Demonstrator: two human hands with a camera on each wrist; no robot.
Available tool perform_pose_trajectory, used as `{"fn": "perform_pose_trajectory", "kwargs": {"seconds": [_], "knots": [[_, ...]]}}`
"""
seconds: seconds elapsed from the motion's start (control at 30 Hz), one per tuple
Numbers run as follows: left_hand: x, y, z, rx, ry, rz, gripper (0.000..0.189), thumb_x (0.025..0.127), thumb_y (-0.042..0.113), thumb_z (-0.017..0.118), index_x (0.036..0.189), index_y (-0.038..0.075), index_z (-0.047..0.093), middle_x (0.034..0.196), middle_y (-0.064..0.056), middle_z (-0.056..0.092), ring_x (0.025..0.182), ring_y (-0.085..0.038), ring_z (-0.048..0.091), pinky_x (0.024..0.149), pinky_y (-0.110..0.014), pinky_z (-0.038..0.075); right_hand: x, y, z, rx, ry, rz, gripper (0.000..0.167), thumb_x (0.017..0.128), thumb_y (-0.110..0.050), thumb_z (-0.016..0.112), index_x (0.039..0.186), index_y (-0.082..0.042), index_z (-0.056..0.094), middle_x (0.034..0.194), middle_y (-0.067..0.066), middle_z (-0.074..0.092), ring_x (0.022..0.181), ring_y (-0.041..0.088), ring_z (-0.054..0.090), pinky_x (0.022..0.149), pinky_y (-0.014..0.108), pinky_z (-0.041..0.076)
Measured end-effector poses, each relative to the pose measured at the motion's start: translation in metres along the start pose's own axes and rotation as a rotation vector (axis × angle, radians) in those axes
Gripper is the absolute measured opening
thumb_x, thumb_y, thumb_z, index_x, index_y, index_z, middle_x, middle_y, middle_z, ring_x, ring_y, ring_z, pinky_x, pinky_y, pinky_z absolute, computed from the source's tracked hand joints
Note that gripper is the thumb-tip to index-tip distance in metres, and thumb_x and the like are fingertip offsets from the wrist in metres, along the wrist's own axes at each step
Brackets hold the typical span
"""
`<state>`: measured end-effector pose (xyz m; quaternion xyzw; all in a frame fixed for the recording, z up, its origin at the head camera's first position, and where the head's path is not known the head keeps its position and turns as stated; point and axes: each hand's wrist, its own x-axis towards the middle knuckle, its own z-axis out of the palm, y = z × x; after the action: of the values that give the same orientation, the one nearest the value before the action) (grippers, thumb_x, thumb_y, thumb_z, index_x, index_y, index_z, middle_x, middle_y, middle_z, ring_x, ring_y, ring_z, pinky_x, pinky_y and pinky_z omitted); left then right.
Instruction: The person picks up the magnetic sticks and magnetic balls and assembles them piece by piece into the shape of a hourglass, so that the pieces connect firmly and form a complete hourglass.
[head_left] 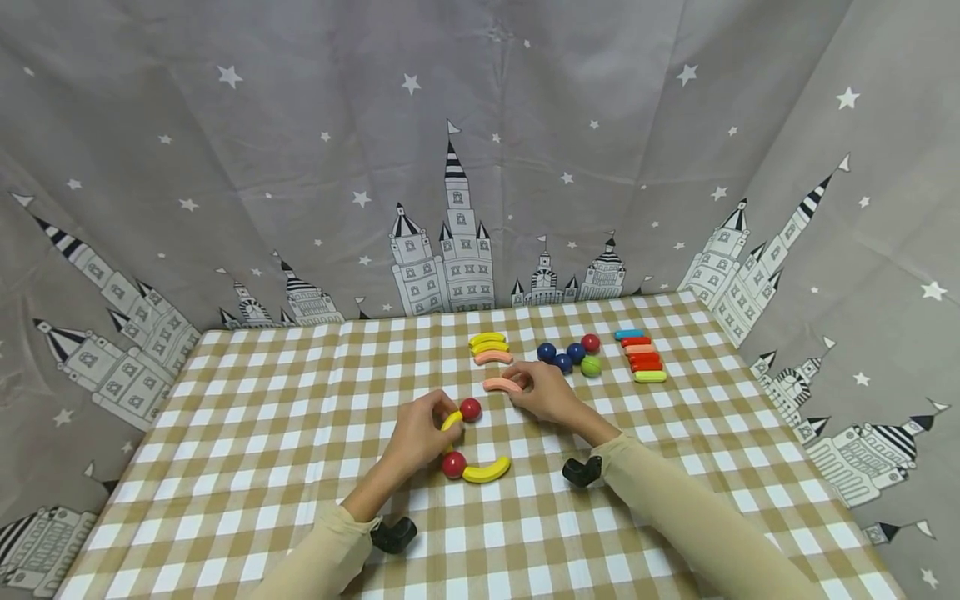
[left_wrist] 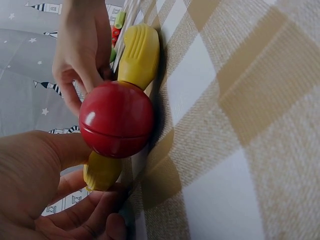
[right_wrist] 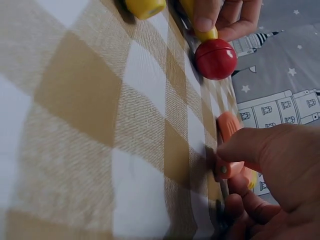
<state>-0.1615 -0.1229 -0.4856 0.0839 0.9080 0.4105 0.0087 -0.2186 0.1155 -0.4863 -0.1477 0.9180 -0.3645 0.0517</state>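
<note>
My left hand [head_left: 420, 427] pinches a yellow curved stick [head_left: 452, 421] between thumb and fingers. A red ball [head_left: 470, 408] sits at its far end. Another red ball [head_left: 453, 464] joins its near end to a second yellow curved stick [head_left: 487, 470], which lies on the cloth. Seen from the left wrist, that near ball [left_wrist: 116, 120] has a groove around it and touches both sticks. My right hand [head_left: 546, 392] pinches one end of an orange curved stick [head_left: 501, 384], low over the cloth; the right wrist view shows the thumb on this stick [right_wrist: 229, 125].
Behind the right hand lie two yellow curved sticks [head_left: 488, 339] and another orange one [head_left: 494, 357]. Farther right are several blue balls [head_left: 547, 352], a red ball [head_left: 591, 342], a green ball [head_left: 591, 366] and a row of straight coloured sticks [head_left: 645, 358]. A checked cloth [head_left: 262, 467] covers the table.
</note>
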Motion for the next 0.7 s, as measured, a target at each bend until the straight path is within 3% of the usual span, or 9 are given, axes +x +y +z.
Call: {"fn": "perform_pose_trajectory", "kwargs": {"seconds": [0.37,0.7], "knots": [[0.004,0.001,0.0,0.032,-0.001,0.003,0.021,0.082,0.014,0.084,0.092,0.011,0.066,0.074,-0.001,0.06,0.068,-0.016,0.051,0.061,-0.029,0.042,-0.017,0.01,-0.013,0.036,-0.005,0.015,0.031,0.084,-0.005,0.078,0.114,-0.013,0.074,0.086,0.0,0.065,0.075,0.015,0.056,0.065,0.029,0.046],[0.012,0.004,0.005,0.087,-0.004,0.063,0.041,0.08,0.022,0.091,0.114,0.011,0.07,0.08,0.0,0.064,0.071,-0.018,0.052,0.068,-0.033,0.043,-0.02,0.013,-0.014,0.015,-0.009,0.029,0.034,0.083,-0.005,0.078,0.116,-0.014,0.074,0.084,0.0,0.064,0.073,0.014,0.055,0.063,0.028,0.044]]}}
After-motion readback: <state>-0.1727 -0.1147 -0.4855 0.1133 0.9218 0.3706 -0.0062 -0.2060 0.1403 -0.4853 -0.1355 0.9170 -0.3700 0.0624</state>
